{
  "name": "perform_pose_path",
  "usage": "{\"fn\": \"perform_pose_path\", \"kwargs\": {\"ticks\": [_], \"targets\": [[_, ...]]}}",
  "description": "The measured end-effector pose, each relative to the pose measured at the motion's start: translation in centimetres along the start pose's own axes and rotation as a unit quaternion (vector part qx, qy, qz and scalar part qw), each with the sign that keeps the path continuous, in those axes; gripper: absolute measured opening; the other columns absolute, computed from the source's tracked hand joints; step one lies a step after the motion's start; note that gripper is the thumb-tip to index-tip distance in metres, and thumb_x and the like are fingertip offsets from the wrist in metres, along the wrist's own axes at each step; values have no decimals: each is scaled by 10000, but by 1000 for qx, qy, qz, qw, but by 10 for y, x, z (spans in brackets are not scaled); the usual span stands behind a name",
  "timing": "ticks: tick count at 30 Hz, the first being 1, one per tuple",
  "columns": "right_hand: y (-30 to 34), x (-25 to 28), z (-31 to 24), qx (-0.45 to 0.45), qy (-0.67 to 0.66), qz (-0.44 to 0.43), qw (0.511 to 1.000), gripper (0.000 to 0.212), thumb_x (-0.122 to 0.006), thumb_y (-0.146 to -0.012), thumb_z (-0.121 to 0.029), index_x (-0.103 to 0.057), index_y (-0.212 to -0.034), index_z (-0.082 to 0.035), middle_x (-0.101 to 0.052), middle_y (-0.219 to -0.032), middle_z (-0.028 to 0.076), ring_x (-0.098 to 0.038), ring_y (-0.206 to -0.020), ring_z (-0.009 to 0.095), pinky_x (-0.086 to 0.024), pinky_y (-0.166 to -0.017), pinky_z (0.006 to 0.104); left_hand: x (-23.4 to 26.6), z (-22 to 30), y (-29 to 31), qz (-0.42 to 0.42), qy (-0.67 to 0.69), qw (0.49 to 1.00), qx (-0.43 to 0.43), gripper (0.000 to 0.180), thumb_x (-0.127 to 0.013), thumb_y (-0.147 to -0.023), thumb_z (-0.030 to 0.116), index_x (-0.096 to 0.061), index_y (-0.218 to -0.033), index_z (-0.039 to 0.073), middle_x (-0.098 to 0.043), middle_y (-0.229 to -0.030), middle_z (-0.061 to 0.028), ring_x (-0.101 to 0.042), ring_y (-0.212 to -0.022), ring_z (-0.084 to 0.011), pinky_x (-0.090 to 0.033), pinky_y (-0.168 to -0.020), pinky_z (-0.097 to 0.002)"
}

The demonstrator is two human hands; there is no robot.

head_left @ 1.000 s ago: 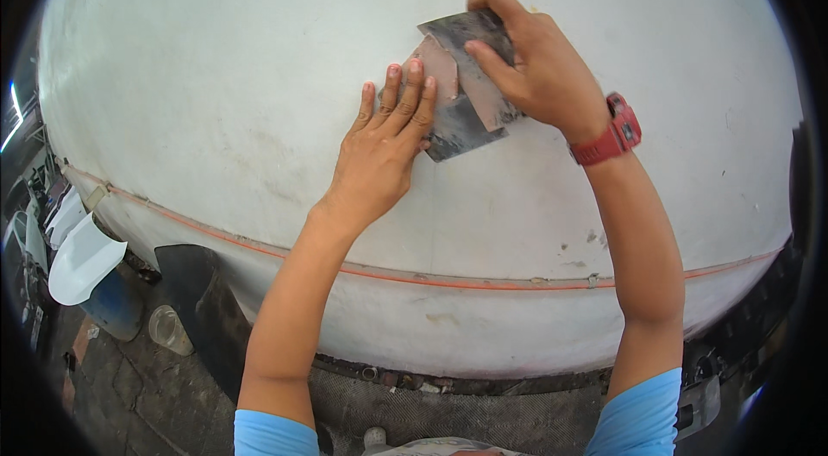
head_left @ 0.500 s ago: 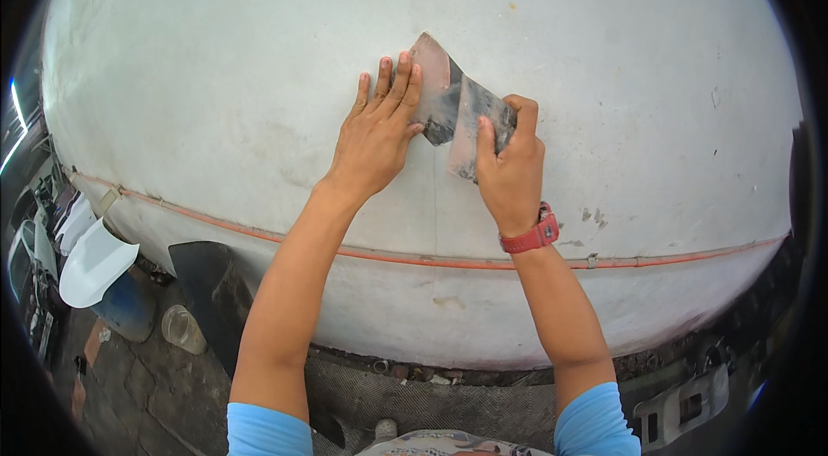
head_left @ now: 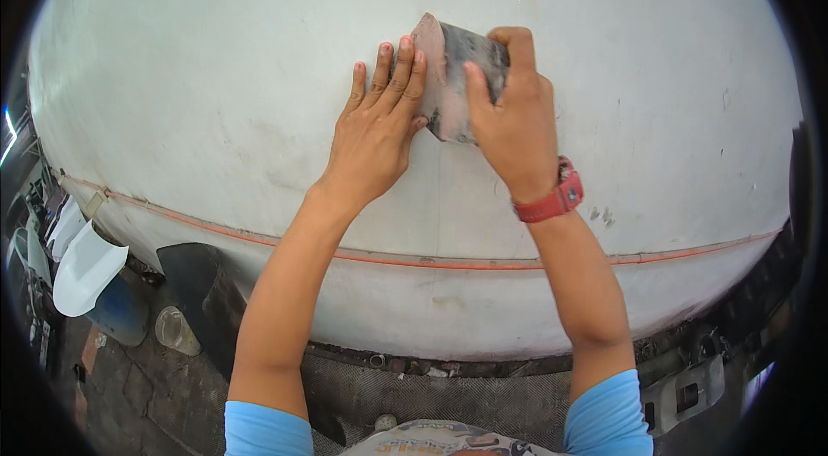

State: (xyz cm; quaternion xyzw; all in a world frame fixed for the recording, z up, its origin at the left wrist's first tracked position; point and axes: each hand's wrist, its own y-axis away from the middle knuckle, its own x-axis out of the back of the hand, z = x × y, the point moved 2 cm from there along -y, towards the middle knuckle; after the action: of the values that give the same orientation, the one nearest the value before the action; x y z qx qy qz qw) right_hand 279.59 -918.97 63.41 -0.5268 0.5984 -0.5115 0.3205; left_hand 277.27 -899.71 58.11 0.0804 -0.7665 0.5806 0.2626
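Note:
My left hand point(head_left: 371, 132) lies open with its fingers stretched out on a pale wall-like surface point(head_left: 621, 25). Its fingertips and thumb rest against the edge of a flat plate point(head_left: 431, 42) smeared pinkish and dark. A second flat, rectangular black piece point(head_left: 474, 44), also streaked with pinkish grey, overlaps that plate. My right hand point(head_left: 522, 119) grips this piece by its right side, thumb on its face and fingers curled behind the edge. Where the two pieces touch is partly hidden. A red watch point(head_left: 554, 197) sits on my right wrist.
An orange-red pipe point(head_left: 414, 262) runs across the surface below my hands. At lower left are a dark curved panel point(head_left: 203, 283), a clear bucket point(head_left: 177, 331), a blue barrel point(head_left: 121, 314) and a white curved panel point(head_left: 89, 270). A grey part point(head_left: 690, 396) lies at lower right.
My right hand has moved up with the black piece, which now covers more of the smeared plate. My left hand stays nearly in place. The view has shifted slightly.

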Motion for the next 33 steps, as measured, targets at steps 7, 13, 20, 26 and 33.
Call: {"fn": "perform_pose_path", "kwargs": {"ticks": [7, 13, 20, 26, 33], "targets": [[-30, 4, -5, 69, 26, -44, 996, 278, -662, -1039, -37, -528, -1283, -42, -692, -804, 267, -718, -766, 507, -529, -656, 540, 4, -1, -7, 20, -15, 1000, 2, 855, -683, -1083, 155, -239, -1810, 96, -236, -1887, -127, -234, -1734, -346, -254, -1387, -604], [-36, 12, 1, 93, 11, -68, 993, 266, -666, -1030, -47, -543, -1265, -35, -706, -859, 291, -712, -830, 544, -537, -686, 562, 4, 0, -4, 15, -9, 1000, 8, 859, -683, -1078, 160, -239, -1811, 94, -223, -1888, -140, -222, -1738, -341, -232, -1398, -592], [-54, 14, -3, 126, 27, -93, 987, 265, -670, -1027, -77, -559, -1263, -31, -726, -900, 303, -718, -885, 546, -544, -742, 586, 2, 3, -4, 8, 15, 1000, -1, 867, -649, -1093, 151, -184, -1822, 85, -171, -1898, -154, -173, -1746, -367, -184, -1405, -595], [-64, 22, -5, 152, 66, -144, 976, 269, -668, -1025, -73, -560, -1268, -31, -731, -892, 303, -717, -880, 544, -546, -753, 582, -1, 2, -3, 17, -7, 1000, 14, 855, -646, -1100, 159, -189, -1814, 52, -173, -1893, -181, -175, -1746, -375, -185, -1403, -591], [-51, 4, -5, 127, 41, -142, 981, 258, -698, -1057, -103, -557, -1263, -39, -725, -906, 269, -705, -789, 505, -541, -700, 498, -4, 4, 1, 19, 13, 999, 25, 855, -653, -1095, 150, -198, -1811, 49, -188, -1888, -186, -182, -1744, -379, -185, -1404, -591]]}}
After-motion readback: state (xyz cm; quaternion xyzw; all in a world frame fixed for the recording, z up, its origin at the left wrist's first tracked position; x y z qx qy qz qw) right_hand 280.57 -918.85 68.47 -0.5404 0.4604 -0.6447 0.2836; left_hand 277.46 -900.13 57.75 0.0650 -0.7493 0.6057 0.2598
